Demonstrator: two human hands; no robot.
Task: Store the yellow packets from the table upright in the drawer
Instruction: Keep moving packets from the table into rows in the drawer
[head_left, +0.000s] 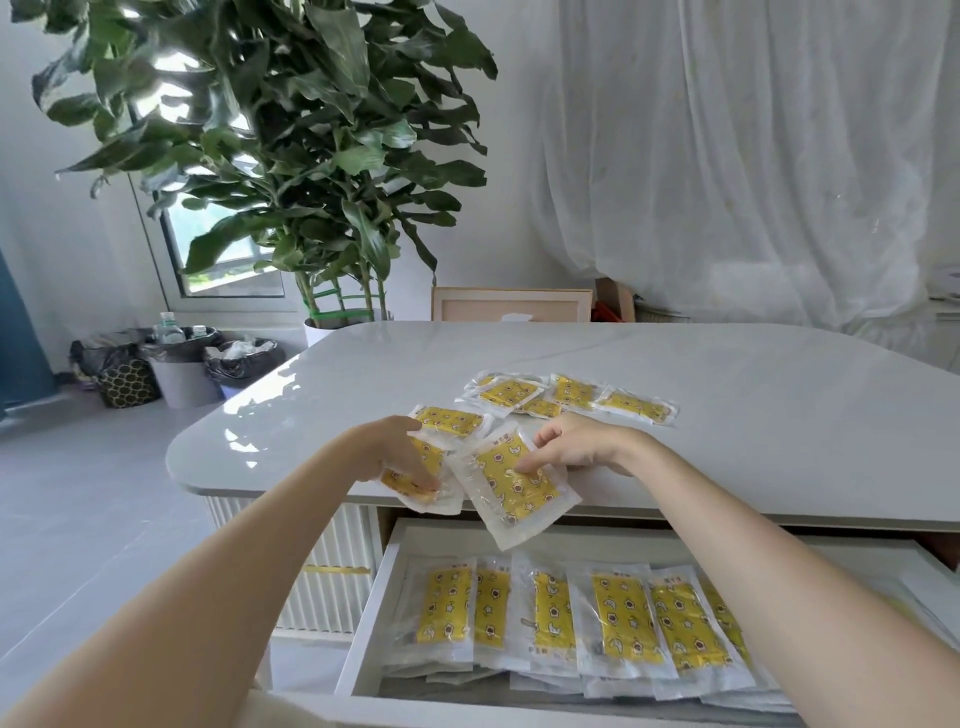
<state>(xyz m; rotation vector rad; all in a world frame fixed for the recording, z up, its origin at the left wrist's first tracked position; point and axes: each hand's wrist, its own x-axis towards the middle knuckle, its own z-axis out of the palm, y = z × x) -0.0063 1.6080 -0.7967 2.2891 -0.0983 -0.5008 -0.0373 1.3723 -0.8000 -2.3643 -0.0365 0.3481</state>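
Observation:
At the table's near edge my left hand (397, 454) grips a yellow packet in clear wrap (415, 486) that hangs over the rim. My right hand (566, 448) pinches a second yellow packet (511, 491), tilted and jutting out above the open drawer (363, 639). One more packet (451, 420) lies flat just behind my left hand. Several further packets (566, 397) lie in a loose heap farther back on the white table (753, 415). Inside the drawer a row of several yellow packets (582, 618) stands upright, side by side.
A big potted plant (291, 156) stands behind the table's far left corner. Bins with black bags (182, 364) sit on the floor at left. A framed board (511, 305) leans behind the table, and white curtains (753, 156) hang at right.

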